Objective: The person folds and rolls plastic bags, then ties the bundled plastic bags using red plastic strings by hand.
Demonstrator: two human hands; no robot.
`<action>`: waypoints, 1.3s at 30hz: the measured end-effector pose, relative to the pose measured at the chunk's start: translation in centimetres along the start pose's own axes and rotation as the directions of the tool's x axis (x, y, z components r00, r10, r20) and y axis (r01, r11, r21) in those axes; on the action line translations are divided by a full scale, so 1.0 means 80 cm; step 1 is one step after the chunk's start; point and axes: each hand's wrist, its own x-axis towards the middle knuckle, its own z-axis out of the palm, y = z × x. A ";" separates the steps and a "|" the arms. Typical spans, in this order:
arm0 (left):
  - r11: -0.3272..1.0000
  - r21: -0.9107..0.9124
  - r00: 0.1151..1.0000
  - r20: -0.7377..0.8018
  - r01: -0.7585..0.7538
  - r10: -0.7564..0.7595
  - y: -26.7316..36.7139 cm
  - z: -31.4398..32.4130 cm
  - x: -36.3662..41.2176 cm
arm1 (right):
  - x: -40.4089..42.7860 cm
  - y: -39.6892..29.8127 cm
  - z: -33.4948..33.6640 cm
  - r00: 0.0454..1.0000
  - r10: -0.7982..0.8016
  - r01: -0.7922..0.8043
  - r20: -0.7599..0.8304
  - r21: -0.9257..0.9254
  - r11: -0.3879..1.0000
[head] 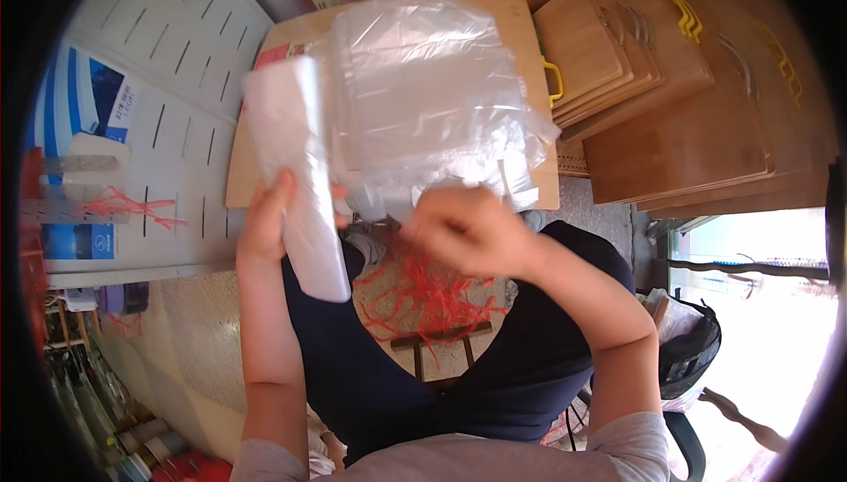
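Note:
My left hand grips a long, narrow folded bundle of whitish plastic film and holds it upright over the left front edge of the wooden board. On that board lies a wide pile of clear plastic bags, wrinkled along its right and front edges. My right hand is curled and blurred by motion, just in front of the pile. Whether its fingertips pinch anything cannot be told. Below the hands, a tangle of red plastic strips hangs or lies between the knees.
Stacked wooden boards with yellow handles stand at the right. A white slotted metal panel runs along the left, with red strips on it. A black mesh bag sits at the lower right. Part of a red and yellow printed item shows beside the pile.

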 end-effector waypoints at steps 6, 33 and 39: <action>0.967 -0.241 0.996 -0.042 -0.082 0.074 -0.022 -0.032 0.021 | -0.107 0.177 0.176 0.488 0.326 -0.247 0.810 -0.229 0.941; 0.933 -0.354 0.998 -0.007 -0.064 0.066 -0.017 -0.047 0.042 | -0.183 0.290 0.291 0.491 0.739 -0.452 0.461 -0.590 0.669; 0.929 -0.370 0.998 0.055 -0.007 0.029 -0.020 -0.045 0.041 | -0.063 0.119 0.143 0.447 0.617 -0.301 0.648 -0.541 0.785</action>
